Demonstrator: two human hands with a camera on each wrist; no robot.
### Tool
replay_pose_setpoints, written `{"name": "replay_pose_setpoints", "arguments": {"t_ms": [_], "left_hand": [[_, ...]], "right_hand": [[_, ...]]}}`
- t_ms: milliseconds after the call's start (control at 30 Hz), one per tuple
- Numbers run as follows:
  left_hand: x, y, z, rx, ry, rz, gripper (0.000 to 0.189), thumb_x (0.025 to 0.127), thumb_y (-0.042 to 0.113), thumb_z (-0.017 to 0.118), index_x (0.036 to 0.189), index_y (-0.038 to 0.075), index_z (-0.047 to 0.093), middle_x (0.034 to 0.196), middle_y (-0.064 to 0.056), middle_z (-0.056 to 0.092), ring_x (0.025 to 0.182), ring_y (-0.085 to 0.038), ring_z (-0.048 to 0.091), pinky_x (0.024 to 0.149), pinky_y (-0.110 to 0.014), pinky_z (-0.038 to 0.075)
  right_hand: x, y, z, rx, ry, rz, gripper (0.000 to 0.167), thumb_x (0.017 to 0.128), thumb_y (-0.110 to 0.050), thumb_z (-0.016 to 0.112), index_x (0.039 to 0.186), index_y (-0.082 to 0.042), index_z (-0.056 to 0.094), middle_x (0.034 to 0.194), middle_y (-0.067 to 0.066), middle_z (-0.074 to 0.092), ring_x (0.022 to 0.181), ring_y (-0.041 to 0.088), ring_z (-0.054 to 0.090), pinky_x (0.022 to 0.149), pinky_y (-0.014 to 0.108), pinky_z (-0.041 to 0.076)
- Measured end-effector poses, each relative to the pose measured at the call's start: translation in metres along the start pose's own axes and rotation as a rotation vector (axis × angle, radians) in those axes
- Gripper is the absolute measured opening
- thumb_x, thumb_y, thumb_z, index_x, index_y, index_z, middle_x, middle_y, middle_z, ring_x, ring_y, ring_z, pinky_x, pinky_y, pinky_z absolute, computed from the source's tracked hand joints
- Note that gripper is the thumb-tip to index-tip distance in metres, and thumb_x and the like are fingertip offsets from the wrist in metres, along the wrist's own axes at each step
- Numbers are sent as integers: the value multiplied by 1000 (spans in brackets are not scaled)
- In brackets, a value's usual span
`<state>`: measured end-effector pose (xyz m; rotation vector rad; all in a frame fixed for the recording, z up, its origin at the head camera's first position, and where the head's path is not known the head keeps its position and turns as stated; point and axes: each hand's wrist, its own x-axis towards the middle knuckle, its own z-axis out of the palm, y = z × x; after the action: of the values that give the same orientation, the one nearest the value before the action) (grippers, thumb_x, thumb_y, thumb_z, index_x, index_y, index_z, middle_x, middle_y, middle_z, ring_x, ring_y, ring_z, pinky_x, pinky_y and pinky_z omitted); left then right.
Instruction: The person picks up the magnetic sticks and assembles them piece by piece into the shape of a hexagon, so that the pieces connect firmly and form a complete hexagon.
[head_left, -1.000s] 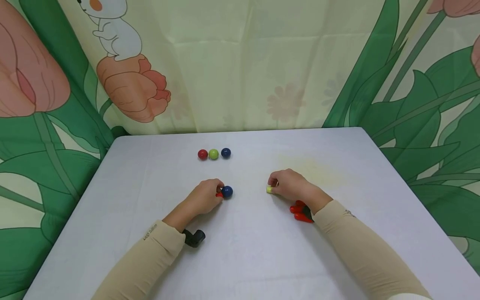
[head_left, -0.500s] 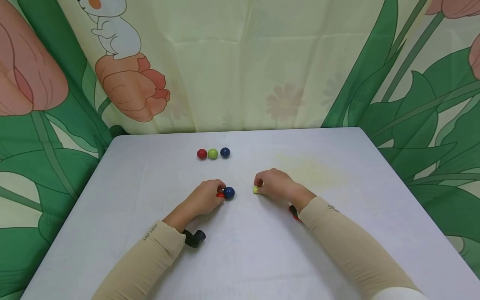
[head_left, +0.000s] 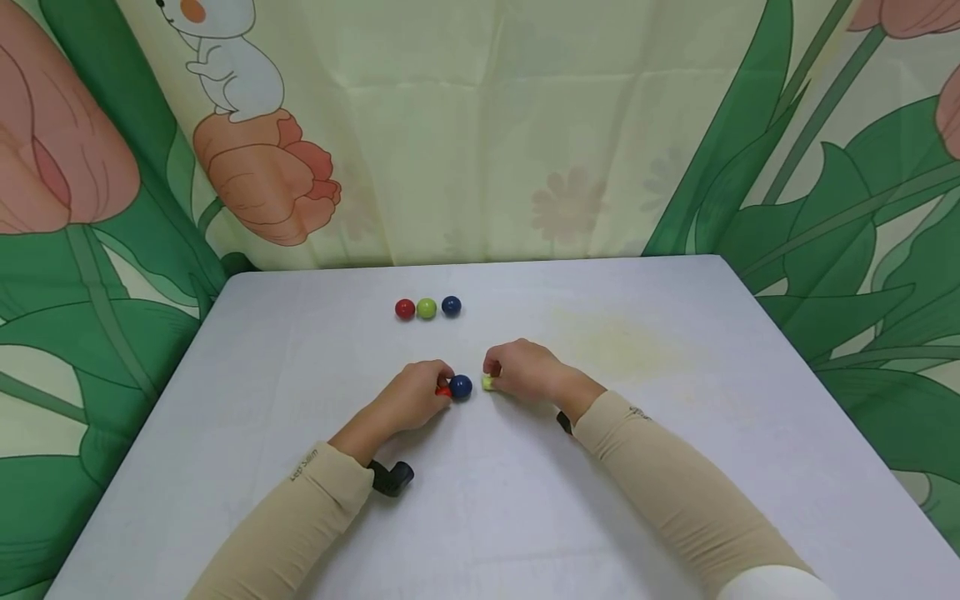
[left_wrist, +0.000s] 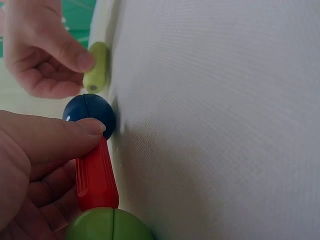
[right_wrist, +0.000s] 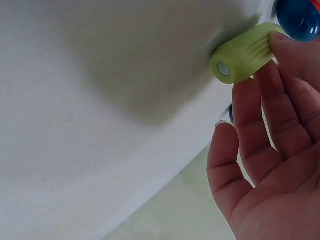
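Note:
Near the table's middle, my left hand (head_left: 411,392) grips a ribbed red magnetic rod (left_wrist: 97,175). A blue ball (head_left: 461,387) sits at the rod's far end and a green ball (left_wrist: 110,226) at its near end; the hand hides the green one in the head view. The left thumb lies across where rod and blue ball meet. My right hand (head_left: 527,370) pinches a yellow-green magnetic rod (right_wrist: 245,54) between thumb and fingers, low over the cloth. A round metal disc shows in the rod's end. In the head view a small gap separates this rod from the blue ball.
Farther back on the white table (head_left: 300,333), a red ball (head_left: 405,309), a green ball (head_left: 427,308) and a dark blue ball (head_left: 452,306) stand in a row. A black wrist camera (head_left: 393,478) sticks out below the left sleeve. A printed curtain (head_left: 480,167) hangs behind the table.
My right hand has moved left with the yellow-green rod, close to the blue ball. Its forearm now covers the red pieces seen earlier. The left hand has shifted very slightly right.

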<state>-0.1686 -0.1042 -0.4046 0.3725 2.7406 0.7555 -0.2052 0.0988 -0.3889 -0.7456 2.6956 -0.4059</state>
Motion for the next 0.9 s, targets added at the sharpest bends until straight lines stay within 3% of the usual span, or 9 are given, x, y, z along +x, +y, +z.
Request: {"name": "replay_pose_setpoints", "arguments": {"t_ms": [333, 900], "left_hand": [[1, 0, 0, 14, 5, 4, 35, 89, 7, 75, 122, 1, 65, 99, -4, 62, 90, -19, 56, 89, -34, 51], [-1, 0, 0, 0, 5, 19, 34, 89, 6, 75, 121, 0, 65, 97, -4, 62, 89, -19, 56, 87, -34, 51]], "right_hand": [[2, -5, 3, 20, -68, 37, 21, 94, -15, 71, 114, -12, 68, 105, 1, 68, 96, 20, 59, 95, 40, 48], [5, -13, 2, -18, -35, -17, 24, 93, -14, 71, 117, -11, 69, 111, 2, 70, 102, 20, 62, 95, 38, 49]]}}
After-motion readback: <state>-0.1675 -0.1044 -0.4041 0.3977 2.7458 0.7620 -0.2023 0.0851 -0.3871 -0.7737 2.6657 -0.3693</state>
